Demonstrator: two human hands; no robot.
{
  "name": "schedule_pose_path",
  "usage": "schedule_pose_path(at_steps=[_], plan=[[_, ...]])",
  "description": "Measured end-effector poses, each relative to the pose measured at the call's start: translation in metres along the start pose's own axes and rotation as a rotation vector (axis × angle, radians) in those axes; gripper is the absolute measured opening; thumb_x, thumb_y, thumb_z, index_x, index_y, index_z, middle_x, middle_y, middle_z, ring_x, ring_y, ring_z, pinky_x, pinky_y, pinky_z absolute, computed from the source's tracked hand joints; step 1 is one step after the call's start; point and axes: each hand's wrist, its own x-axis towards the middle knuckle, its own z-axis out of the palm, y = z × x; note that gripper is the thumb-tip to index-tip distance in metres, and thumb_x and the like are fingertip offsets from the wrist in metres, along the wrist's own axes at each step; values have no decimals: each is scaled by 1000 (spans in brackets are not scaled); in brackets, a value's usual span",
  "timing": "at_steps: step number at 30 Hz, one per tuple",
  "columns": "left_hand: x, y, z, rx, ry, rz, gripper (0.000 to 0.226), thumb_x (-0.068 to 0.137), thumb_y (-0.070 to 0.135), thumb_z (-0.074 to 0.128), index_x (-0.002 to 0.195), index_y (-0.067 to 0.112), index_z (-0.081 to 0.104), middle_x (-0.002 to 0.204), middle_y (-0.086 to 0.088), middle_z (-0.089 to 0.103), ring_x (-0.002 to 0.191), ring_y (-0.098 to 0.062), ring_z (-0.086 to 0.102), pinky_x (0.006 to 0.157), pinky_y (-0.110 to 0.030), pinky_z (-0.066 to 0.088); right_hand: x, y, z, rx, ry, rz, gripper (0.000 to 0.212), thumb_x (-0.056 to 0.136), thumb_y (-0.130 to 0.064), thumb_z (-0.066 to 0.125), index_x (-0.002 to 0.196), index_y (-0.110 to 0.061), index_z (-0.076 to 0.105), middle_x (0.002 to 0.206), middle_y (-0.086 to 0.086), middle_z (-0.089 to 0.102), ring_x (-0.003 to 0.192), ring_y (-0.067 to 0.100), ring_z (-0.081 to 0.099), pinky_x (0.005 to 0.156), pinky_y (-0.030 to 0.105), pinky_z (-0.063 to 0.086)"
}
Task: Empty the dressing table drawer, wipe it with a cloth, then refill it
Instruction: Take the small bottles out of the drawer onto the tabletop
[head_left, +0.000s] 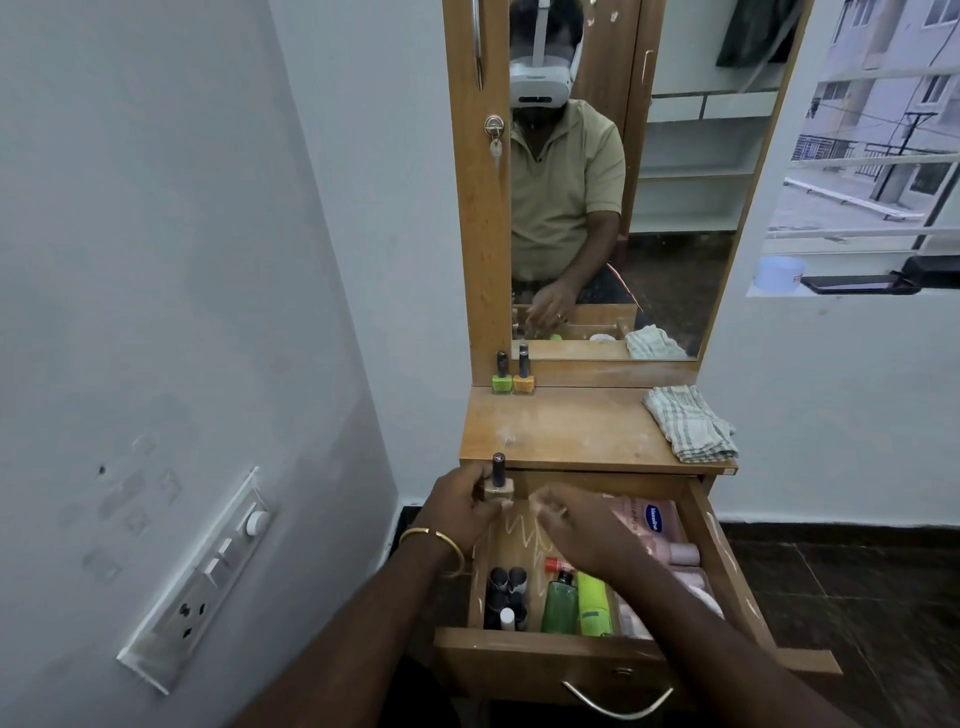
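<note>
The wooden drawer of the dressing table stands pulled out. It holds dark nail polish bottles, a green bottle, a lime tube and a pink lotion bottle. My left hand grips a beige nail polish bottle upright over the drawer's back left corner. My right hand hovers over the drawer beside it, fingers loosely spread, holding nothing that I can see. A green nail polish and an orange nail polish stand on the tabletop by the mirror. A checked cloth lies folded at the tabletop's right edge.
A mirror rises behind the tabletop, with a key in the cabinet lock to its left. A white wall with a switch panel is close on the left. A window opens on the right above dark floor.
</note>
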Motion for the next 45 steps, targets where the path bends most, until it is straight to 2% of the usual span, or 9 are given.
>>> schedule_pose_path(at_steps=[4, 7, 11, 16, 21, 30, 34, 36, 45], plan=[[2, 3, -2, 7, -2, -2, 22, 82, 17, 74, 99, 25, 62, 99, 2, 68, 88, -11, 62, 74, -16, 43, -9, 19, 19, -199, -238, 4, 40, 92, -11, 57, 128, -28, 58, 128, -3, 60, 100, 6, 59, 83, 22, 51], [2, 5, -2, 15, -14, -3, 20, 83, 18, 73, 99, 23, 62, 97, 3, 67, 86, -11, 62, 75, -21, 46, -7, 14, 25, -308, -363, -40, 51, 89, -10, 63, 135, -30, 54, 139, -3, 52, 112, 11, 56, 89, 26, 48], [3, 4, -4, 37, -25, -5, 20, 83, 20, 73, 100, 23, 63, 97, 3, 67, 85, -11, 62, 80, -28, 50, -3, 12, 30, -372, -411, -82, 45, 87, -18, 66, 130, -29, 59, 135, -4, 56, 114, 16, 56, 91, 33, 49], [5, 2, -5, 28, -12, -4, 20, 82, 22, 73, 99, 23, 64, 96, 5, 68, 87, -11, 63, 82, -31, 52, -1, 12, 29, -342, -436, -98, 28, 88, -23, 66, 115, -24, 65, 117, -3, 64, 100, 14, 59, 84, 34, 52], [17, 7, -8, 2, 10, -4, 20, 83, 20, 72, 102, 20, 66, 98, 3, 69, 90, -13, 63, 82, -28, 49, 3, 12, 3, -130, -279, -48, 14, 91, -22, 62, 105, -26, 65, 98, -11, 64, 85, 5, 60, 77, 26, 53], [93, 18, -17, 171, 59, 47, 35, 84, 28, 72, 114, 11, 66, 110, -5, 60, 102, -19, 55, 89, -30, 48, 83, -6, -52, 160, 249, -66, 25, 88, -14, 68, 112, -22, 63, 100, -8, 63, 77, -2, 59, 65, 4, 43], [128, 15, -14, 150, 93, -19, 29, 84, 26, 73, 110, 15, 68, 101, 1, 60, 89, -14, 56, 70, -16, 41, 122, -4, -49, 182, 346, -8, 30, 88, -17, 68, 113, -28, 57, 102, -9, 64, 77, 0, 62, 69, 20, 51], [141, 9, -11, 144, 101, -33, 30, 82, 26, 75, 110, 17, 69, 100, 0, 63, 88, -14, 56, 70, -17, 38, 136, -1, -44, 174, 372, 7, 27, 88, -17, 68, 110, -29, 57, 102, -8, 65, 82, 2, 62, 74, 27, 53], [179, -15, -5, 61, 74, -101, 28, 74, 23, 81, 90, 25, 58, 88, 5, 64, 80, -11, 57, 68, -19, 44, 182, 16, -26, 65, 400, 14, 28, 89, -22, 68, 115, -26, 59, 105, -8, 62, 96, 9, 56, 77, 26, 45]])
